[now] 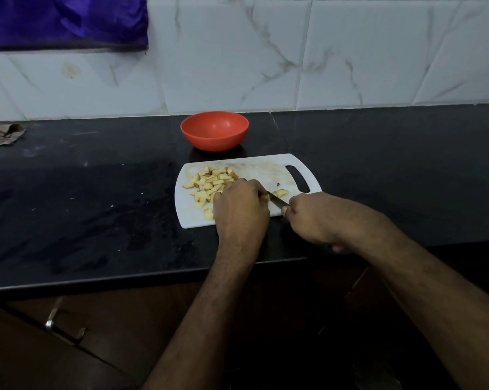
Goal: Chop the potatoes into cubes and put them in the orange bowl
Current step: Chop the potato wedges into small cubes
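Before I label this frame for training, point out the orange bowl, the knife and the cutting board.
orange bowl [214, 131]: head view, inner wall.
knife [278, 201]: head view, bare blade between the hands.
cutting board [260, 168]: head view, bare top surface.

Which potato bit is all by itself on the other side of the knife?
The potato piece near the cutting board's handle hole, right of the knife. All the others sit in the potato pile on the board's left part.

the bowl [214, 130] was orange, the board [254, 170] white, the bench [97, 192] black, the tiles [265, 52] grey-veined white, the cloth [66, 21] purple.
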